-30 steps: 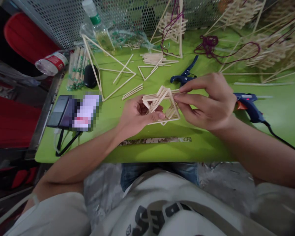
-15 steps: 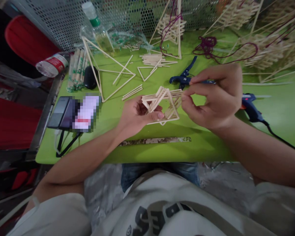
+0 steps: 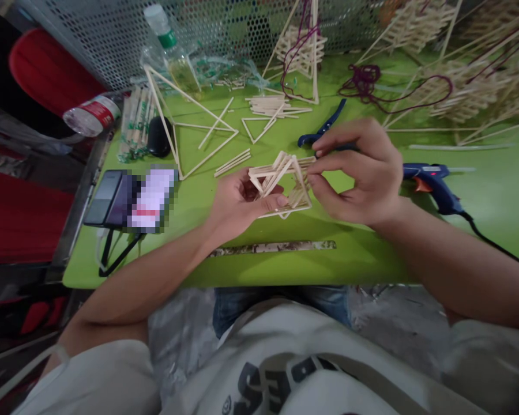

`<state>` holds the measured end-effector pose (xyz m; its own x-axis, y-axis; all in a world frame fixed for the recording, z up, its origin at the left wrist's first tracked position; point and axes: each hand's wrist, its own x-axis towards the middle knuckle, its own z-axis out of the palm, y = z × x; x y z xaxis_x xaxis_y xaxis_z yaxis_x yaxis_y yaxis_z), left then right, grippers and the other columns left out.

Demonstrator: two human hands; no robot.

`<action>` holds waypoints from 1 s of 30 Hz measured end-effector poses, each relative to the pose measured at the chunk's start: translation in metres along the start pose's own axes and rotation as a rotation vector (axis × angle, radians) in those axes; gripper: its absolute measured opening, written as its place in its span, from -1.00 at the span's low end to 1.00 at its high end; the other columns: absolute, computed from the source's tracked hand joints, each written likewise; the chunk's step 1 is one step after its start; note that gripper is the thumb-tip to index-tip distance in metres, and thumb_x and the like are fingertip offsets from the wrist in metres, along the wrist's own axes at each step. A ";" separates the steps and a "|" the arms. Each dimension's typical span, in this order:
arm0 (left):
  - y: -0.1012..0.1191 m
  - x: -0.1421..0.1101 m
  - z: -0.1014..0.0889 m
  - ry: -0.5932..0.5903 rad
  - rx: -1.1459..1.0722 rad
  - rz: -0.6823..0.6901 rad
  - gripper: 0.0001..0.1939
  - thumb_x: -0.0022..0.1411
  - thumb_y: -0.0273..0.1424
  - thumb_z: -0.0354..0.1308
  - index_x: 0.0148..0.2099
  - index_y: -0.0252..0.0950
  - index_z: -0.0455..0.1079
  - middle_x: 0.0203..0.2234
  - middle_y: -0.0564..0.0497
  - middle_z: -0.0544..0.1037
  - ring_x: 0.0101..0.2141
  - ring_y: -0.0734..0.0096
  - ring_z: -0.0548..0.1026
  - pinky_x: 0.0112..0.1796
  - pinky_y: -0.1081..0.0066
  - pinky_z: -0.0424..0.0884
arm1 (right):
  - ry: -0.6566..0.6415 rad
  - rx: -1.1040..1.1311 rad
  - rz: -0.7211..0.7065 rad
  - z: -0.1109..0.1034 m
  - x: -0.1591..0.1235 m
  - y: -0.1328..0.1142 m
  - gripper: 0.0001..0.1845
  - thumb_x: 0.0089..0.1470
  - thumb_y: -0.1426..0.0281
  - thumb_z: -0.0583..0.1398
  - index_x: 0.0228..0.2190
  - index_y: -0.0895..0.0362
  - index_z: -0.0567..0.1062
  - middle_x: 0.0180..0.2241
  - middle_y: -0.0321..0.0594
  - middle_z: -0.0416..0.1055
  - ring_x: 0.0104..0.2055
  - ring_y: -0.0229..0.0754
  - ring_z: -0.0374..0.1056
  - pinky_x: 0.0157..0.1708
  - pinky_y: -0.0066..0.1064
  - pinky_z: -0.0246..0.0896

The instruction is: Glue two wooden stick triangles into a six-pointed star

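My left hand (image 3: 241,202) is closed around a small frame of stacked wooden sticks (image 3: 281,173), the thumb lying along its near lower edge. The sticks cross at angles, forming triangular layers with an opening in the middle. At the frame's right corner my right hand (image 3: 358,176) is in a pinch, thumb and fingers close together. Whatever lies between those fingertips, if anything, is too small to make out. Behind the right hand lie blue cutting pliers (image 3: 328,124), partly hidden. A blue glue gun (image 3: 436,183) rests to its right.
On the green table (image 3: 259,268) lie loose sticks (image 3: 232,162), a stick pile (image 3: 270,106), a large stick frame (image 3: 207,106), a patterned strip (image 3: 281,246) and a phone (image 3: 153,199). A bottle (image 3: 175,57), purple string (image 3: 363,78) and larger stick structures (image 3: 462,86) stand farther back.
My right hand has moved left and slightly down, closer to the frame's right corner, uncovering more of the glue gun. The left hand stays nearly still, with the frame shifted slightly left.
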<state>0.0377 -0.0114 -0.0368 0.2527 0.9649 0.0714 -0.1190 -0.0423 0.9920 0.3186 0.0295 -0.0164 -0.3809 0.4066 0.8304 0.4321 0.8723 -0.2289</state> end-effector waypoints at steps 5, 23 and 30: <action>0.004 -0.003 0.006 0.091 0.133 0.158 -0.37 0.02 -0.08 0.91 0.04 -0.20 0.83 -0.16 -0.07 0.89 -0.19 0.19 0.85 -0.15 0.33 0.83 | 0.048 0.040 0.021 0.002 -0.001 -0.014 -0.81 0.44 0.41 0.43 -0.08 -0.20 0.75 0.13 -0.16 0.75 0.01 0.18 0.73 -0.07 0.26 0.69; -0.006 -0.011 0.002 0.230 0.589 0.424 -0.25 0.05 0.25 0.80 0.04 -0.16 0.80 -0.23 -0.01 0.89 -0.31 0.21 0.82 -0.30 0.33 0.72 | 0.287 0.203 0.287 0.030 -0.015 -0.035 -0.84 0.30 0.44 0.46 -0.19 -0.12 0.76 0.13 -0.13 0.66 0.23 0.25 0.63 0.16 0.30 0.62; 0.000 -0.012 0.008 0.200 0.484 0.346 -0.28 0.04 0.20 0.83 0.02 -0.18 0.80 -0.21 -0.07 0.90 -0.28 0.15 0.86 -0.30 0.30 0.76 | 0.210 0.047 0.258 0.026 -0.015 -0.036 -0.80 0.32 0.49 0.40 -0.16 -0.11 0.67 0.06 -0.08 0.64 0.16 0.29 0.63 0.15 0.38 0.59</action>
<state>0.0425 -0.0249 -0.0365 0.0871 0.9023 0.4222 0.2985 -0.4280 0.8531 0.2874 -0.0007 -0.0344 -0.0851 0.5553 0.8273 0.4520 0.7615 -0.4646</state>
